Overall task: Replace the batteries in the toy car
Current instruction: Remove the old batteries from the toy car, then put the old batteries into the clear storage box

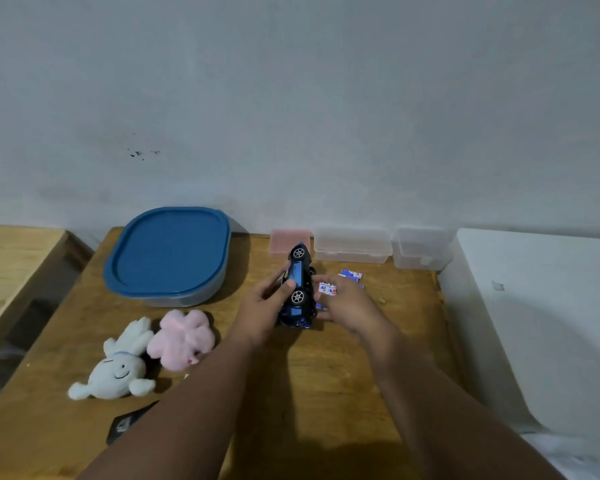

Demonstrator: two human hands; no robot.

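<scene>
Gripping toy car (298, 289) mid-surface: left hand (265, 308) clamped on body, car tipped on side, wheels facing right. Right hand (343, 303) closed on two white batteries (327, 289) just beside underside. More batteries (351, 274) lay on wooden surface (326, 375) further right. Judgement: car light, rigid, glossy shell likely slippery; hold best across body flanks, clear of wheels. Batteries small, smooth, prone to roll. Compartment state not discernible.
</scene>
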